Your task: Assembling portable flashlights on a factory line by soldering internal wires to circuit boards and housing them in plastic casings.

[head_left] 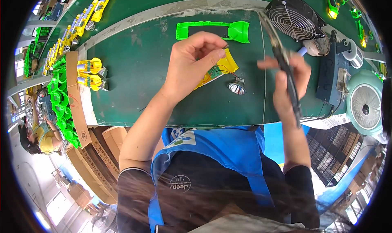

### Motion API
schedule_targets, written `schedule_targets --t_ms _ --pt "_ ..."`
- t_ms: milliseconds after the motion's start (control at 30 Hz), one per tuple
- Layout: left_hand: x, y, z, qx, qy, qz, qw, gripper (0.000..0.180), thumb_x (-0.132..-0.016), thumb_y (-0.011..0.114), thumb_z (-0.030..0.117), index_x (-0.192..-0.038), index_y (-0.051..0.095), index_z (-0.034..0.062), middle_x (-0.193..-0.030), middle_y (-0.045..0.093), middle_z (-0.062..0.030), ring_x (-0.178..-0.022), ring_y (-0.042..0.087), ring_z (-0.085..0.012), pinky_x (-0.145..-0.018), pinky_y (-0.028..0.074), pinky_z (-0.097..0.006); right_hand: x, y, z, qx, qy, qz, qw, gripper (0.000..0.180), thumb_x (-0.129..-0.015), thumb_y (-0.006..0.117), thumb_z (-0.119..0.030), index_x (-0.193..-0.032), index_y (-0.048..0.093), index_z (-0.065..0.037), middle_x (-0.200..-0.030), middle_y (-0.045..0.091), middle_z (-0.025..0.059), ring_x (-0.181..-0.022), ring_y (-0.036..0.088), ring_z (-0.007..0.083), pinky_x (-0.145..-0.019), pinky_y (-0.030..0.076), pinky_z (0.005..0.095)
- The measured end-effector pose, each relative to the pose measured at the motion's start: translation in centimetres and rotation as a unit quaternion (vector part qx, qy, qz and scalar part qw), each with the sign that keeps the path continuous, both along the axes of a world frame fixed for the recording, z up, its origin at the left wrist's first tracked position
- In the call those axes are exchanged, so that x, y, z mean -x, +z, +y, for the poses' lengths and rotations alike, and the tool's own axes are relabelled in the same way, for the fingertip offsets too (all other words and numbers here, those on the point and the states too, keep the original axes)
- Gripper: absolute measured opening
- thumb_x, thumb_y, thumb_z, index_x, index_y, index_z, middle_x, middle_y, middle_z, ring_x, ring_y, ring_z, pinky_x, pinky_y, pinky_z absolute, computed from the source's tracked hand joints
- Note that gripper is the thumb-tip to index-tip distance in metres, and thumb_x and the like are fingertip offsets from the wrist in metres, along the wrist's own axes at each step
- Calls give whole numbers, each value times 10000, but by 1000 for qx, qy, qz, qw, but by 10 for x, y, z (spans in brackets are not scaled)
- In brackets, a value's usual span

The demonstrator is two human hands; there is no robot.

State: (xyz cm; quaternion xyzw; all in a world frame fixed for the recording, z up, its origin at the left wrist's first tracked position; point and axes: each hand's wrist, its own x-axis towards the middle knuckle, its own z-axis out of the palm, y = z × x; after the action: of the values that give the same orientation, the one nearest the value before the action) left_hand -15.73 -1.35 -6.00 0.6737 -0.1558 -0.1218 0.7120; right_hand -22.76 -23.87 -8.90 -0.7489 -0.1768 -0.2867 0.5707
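My left hand [190, 61] is above the bench, thumb and forefinger pinched on a small dark piece [226, 46] too small to name. Below it lies a yellow plastic housing [230, 61] with a green circuit board [213, 73], partly hidden by the hand. Thin wires run from the board to a round reflector lamp [237, 86] lying beside it. To the right, my right hand [295, 75] is closed round a long slim tool [290, 78] with a dark handle and metal front, smeared by motion. Beyond the left hand lies a bright green casing [214, 31].
A black fan [295, 16] stands at the back right. Near it are a dark blue box [330, 69], a solder spool [354, 56] and a pale green fan [364, 104]. Yellow lamp assemblies [92, 73] sit left, beside a carton [77, 106] of green casings. A person [45, 137] works far left.
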Motion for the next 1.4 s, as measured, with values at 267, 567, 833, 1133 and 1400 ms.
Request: schedule_targets --t_ms 267,567,833,1133,1400 --pt "4 5 16 -68 58 27 996 32 -828 643 -2 -860 638 0 -735 613 15 -645 513 -16 -586 430 -176 -89 4 25 167 106 52 979 337 -828 686 -12 -1117 516 -41 -1006 578 129 -858 697 239 -739 558 306" --pt "-5 8 48 -269 -47 38 961 68 -836 591 -37 -865 607 22 -747 551 26 -645 491 -21 -547 376 -188 -18 22 1 225 81 18 971 371 -804 747 -171 -1072 542 -15 -929 620 189 -811 629 306 -688 512 351" --pt "-35 9 36 -398 -201 -372 814 119 -754 659 39 -813 560 69 -966 516 -51 -889 502 -240 -787 398 -351 -13 27 -14 -175 69 420 888 325 -847 676 -271 -949 525 -3 -734 567 83 -596 538 125 -535 435 240" --pt "-35 7 34 -407 -172 -403 802 74 -712 601 53 -783 579 44 -896 521 -59 -836 537 -210 -744 469 -324 -23 20 -4 -169 23 459 872 311 -833 661 -285 -916 533 -14 -653 580 85 -504 522 130 -460 416 239" --pt "-29 7 36 -312 -121 -266 904 160 -729 647 -49 -827 561 44 -766 515 -87 -712 542 -261 -622 465 -348 -19 13 -6 -233 41 409 881 234 -867 636 -185 -955 552 15 -689 618 96 -538 569 124 -503 468 236"
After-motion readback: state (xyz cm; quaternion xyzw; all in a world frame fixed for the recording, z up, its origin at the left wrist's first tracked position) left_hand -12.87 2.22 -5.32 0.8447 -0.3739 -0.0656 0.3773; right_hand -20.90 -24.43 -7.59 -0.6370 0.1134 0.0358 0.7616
